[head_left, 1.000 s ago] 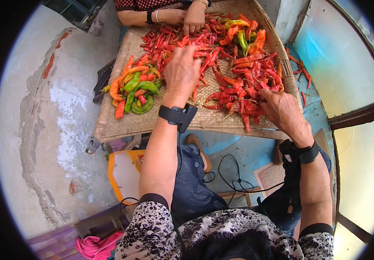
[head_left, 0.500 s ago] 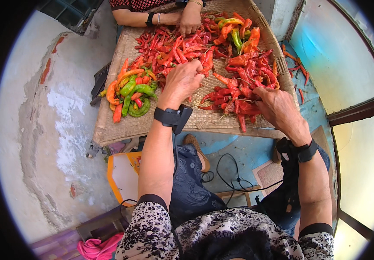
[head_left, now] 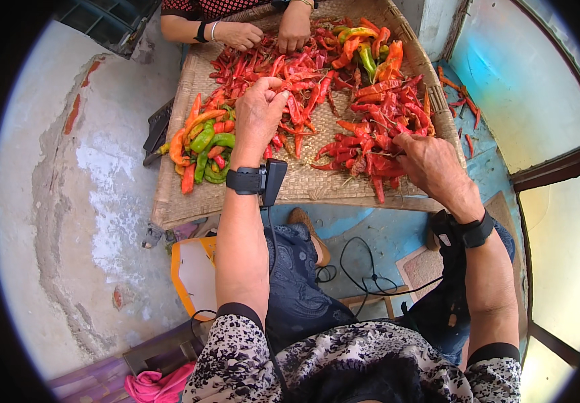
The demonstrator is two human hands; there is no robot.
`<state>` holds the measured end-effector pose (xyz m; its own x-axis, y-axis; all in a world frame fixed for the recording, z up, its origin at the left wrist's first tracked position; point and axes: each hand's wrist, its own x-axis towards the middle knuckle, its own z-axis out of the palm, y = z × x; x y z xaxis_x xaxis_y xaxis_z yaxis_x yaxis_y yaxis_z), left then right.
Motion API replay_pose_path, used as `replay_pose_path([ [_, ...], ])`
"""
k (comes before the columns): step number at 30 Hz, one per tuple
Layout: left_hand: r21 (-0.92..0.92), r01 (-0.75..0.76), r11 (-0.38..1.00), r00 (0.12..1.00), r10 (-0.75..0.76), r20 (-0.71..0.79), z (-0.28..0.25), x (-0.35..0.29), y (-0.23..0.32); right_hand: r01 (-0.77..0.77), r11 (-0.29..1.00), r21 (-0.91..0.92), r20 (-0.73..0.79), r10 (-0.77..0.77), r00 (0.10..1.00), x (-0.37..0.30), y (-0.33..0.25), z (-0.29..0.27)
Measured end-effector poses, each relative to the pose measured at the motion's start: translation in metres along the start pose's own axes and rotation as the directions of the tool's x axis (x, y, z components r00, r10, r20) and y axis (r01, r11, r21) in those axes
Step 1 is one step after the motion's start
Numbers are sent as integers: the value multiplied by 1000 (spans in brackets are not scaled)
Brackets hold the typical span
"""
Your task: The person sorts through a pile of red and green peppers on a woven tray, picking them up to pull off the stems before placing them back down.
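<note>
A large woven tray (head_left: 317, 178) carries loose red chili peppers (head_left: 296, 80) across its middle. My left hand (head_left: 259, 117) is over the near left side of them, fingers curled and pinched at a red chili by the fingertips. Its lower fingers are hidden. Farther right, my right hand (head_left: 434, 164) rests at the near edge of a second heap of red chilies (head_left: 377, 144). Its fingers are bent closed among the peppers, and what they grip is hidden. Both wrists wear black straps.
Across the tray, a co-worker's two hands (head_left: 294, 30) touch the red chilies. Green and orange peppers (head_left: 202, 144) lie at the tray's left, yellow-orange ones (head_left: 390, 60) at its far right. Stray chilies (head_left: 464, 101) lie beyond the right rim. A cable (head_left: 370, 275) loops below the tray.
My left hand has moved left and slightly away from me, and red chilies lie spread below its fingertips. A co-worker's hand has shifted left. My right hand has barely moved.
</note>
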<state>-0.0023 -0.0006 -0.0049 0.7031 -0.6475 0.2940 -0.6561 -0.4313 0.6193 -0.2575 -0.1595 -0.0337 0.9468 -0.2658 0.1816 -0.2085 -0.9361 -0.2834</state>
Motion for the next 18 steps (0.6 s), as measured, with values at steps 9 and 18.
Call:
replay_pose_path([
  [9,217,26,976,958,38,-284,-1,5,-27,5,1000,-12,-12,-6,1000,0,0,0],
  [18,21,-427,904,796,365,482,35,-47,-19,-20,999,28,30,20,999,1,2,0],
])
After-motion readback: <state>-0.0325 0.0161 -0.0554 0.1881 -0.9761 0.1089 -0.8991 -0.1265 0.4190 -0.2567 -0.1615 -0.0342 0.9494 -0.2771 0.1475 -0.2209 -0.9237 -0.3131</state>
